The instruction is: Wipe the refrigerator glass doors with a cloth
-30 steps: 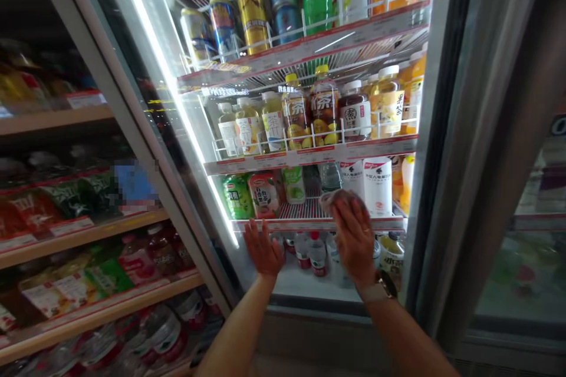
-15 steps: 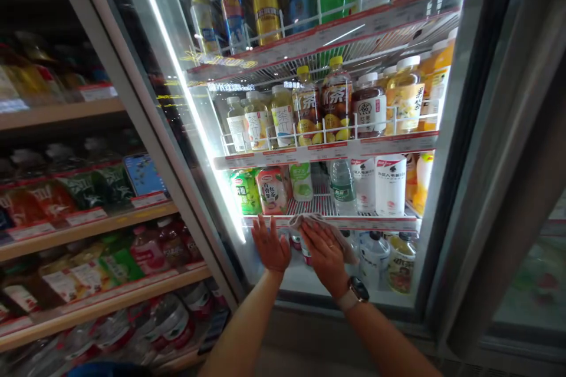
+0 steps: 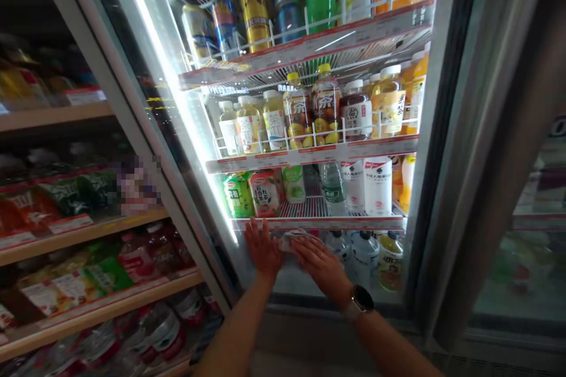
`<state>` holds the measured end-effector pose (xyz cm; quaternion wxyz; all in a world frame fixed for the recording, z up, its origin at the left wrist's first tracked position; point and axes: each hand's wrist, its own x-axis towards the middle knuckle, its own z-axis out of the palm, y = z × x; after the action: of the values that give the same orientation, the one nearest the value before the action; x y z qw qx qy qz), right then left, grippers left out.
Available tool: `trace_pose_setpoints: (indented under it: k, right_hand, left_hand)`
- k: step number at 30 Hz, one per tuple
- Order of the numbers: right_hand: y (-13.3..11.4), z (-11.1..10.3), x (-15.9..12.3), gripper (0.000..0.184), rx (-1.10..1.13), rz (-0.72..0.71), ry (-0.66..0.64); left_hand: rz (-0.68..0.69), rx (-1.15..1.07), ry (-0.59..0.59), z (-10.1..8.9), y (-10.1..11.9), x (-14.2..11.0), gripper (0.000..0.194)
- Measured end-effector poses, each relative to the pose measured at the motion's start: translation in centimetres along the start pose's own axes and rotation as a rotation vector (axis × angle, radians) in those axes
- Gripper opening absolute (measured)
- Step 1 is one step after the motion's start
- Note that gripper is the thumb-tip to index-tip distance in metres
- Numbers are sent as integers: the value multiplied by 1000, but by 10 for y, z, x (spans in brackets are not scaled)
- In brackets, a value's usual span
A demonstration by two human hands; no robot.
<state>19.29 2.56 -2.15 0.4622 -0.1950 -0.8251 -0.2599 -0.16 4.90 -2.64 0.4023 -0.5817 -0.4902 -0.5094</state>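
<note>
My left hand (image 3: 263, 247) rests flat and open against the glass door (image 3: 207, 129) of a drinks cooler, holding nothing. My right hand (image 3: 319, 265) presses a pale crumpled cloth (image 3: 294, 240) onto the same glass, just beside my left hand, and a wristwatch (image 3: 359, 303) sits on that wrist. Behind the glass, wire shelves carry bottled teas (image 3: 325, 109), cans (image 3: 255, 16) and white bottles (image 3: 377, 187). A red-edged shelf front (image 3: 318, 223) runs just above my hands.
Wooden shelves (image 3: 88, 300) stacked with packaged goods and bottles stand to the left of the cooler. A dark metal door frame (image 3: 460, 147) bounds the glass on the right, with another glass-fronted cooler (image 3: 522, 265) beyond it.
My right hand and the cloth have moved down and left across the glass, ending close to my left hand. My left hand has stayed nearly in place.
</note>
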Motion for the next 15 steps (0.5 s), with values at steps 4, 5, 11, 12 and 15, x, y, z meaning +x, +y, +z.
trace_pose_setpoints:
  k: [4, 5, 11, 12, 15]
  right_hand:
    - [21, -29, 15, 55, -97, 149, 154]
    - [27, -37, 18, 59, -121, 198, 205]
    - [55, -65, 34, 63, -247, 443, 501]
    - [55, -64, 35, 63, -255, 451, 515]
    - [46, -49, 35, 65, -242, 443, 482]
  left_hand:
    - [25, 10, 17, -1, 2, 2, 61]
    - [26, 10, 21, -1, 2, 2, 60]
    - [-31, 2, 9, 3, -1, -5, 59]
    - [-31, -4, 9, 3, -1, -5, 59]
    - [-17, -26, 18, 2, -1, -4, 59]
